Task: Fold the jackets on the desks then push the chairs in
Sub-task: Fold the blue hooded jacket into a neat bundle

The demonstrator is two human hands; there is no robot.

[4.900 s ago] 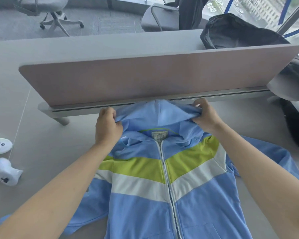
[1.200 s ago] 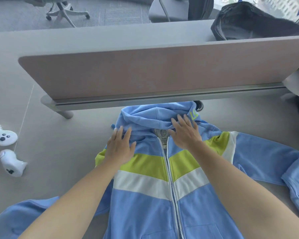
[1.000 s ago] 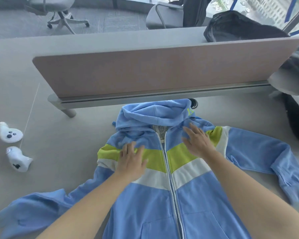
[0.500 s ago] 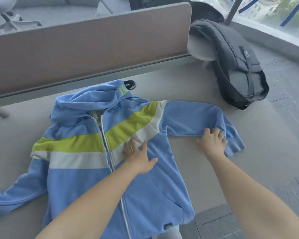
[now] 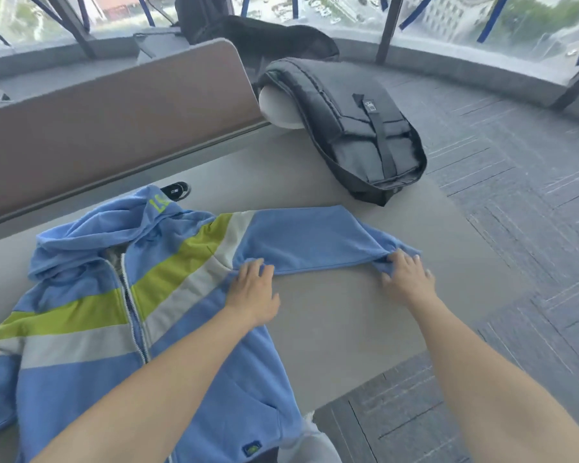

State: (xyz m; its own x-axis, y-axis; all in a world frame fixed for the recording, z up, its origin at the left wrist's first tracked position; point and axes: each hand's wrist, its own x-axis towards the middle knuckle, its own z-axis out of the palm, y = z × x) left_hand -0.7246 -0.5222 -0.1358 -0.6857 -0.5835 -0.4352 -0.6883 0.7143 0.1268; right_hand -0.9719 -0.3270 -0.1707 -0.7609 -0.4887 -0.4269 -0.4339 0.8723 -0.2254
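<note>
Fingers (image 5: 403, 260) of the right hand (image 5: 408, 279) are curled around the bunched cuff end of the outstretched sleeve (image 5: 308, 238) and pinch it. The fingers (image 5: 253, 266) of the left hand (image 5: 251, 289) lie nearly straight and press flat where this sleeve meets the body of the jacket.

The wide grey desk top (image 5: 331, 329) carries everything, with a long brown divider panel (image 5: 114, 111) along its far edge. The light blue cotton hooded jacket with a green and a white stripe (image 5: 81, 379) lies on the desk front up and zipped, with its hood towards the panel and its body spread flat. No fold shows in it yet. Its other sleeve runs out of view at the lower left. At the far right corner a dark grey padded jacket (image 5: 358, 128) hangs over a pale rounded thing, perhaps a chair back; I cannot tell. Behind it a black garment (image 5: 268, 35) lies in a heap.

I judge the task to be at an early stage. The blue jacket is laid out and the first sleeve fold seems ready to begin. The rest of this fold, the two dark garments and all the chair pushing remain to be done.
</note>
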